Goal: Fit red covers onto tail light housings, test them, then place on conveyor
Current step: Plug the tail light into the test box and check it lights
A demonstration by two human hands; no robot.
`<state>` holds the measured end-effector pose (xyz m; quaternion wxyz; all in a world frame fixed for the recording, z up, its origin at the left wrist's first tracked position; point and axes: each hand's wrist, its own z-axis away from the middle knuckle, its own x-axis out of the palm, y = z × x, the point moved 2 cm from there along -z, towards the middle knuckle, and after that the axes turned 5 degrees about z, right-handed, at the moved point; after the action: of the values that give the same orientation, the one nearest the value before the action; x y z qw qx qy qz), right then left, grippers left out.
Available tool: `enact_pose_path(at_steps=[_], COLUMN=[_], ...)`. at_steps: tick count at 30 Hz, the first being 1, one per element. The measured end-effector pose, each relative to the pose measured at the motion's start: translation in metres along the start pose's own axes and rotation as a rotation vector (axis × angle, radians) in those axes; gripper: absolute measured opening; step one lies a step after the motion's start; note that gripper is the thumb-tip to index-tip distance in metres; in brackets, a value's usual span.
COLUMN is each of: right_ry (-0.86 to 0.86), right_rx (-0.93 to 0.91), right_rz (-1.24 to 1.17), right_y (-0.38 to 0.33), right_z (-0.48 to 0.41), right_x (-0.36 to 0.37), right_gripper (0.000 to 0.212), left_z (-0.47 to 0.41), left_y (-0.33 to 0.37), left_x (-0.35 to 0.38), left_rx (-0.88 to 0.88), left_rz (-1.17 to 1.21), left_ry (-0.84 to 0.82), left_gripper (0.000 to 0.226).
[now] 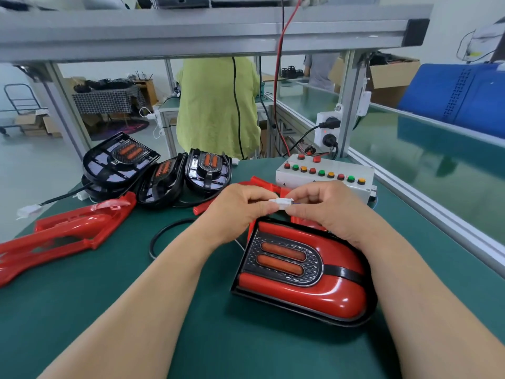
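White connector (281, 201) is pinched by left hand (235, 207) and right hand (323, 210). Covered tail light (300, 272), 5 o'clock: testing is judged pending.

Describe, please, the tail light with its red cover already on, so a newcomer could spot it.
On the green work mat, look between the person's forearms, just nearer than the left hand and right hand pinching a small white connector. There lies the glossy red-covered tail light with two orange bars; the black housings farther back on the left lack any red shell.
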<state>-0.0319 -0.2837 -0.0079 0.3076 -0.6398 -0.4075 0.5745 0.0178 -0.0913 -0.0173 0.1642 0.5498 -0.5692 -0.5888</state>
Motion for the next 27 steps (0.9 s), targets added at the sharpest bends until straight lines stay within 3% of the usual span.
enact_pose_path(at_steps=[23,27], right_ry=[0.108,0.198], right_rx=[-0.033,0.034], right_rz=[0.126,-0.025], right_y=[0.004,0.013], right_z=[-0.003,-0.003], right_x=[-0.003,-0.02], right_gripper=[0.01,0.012], left_z=[0.001,0.007], left_y=[-0.003,-0.011], left_x=[0.007,-0.01], left_rx=[-0.05,-0.078], left_rz=[0.082,0.159], left_ry=[0.09,0.159], left_gripper=[0.01,0.006])
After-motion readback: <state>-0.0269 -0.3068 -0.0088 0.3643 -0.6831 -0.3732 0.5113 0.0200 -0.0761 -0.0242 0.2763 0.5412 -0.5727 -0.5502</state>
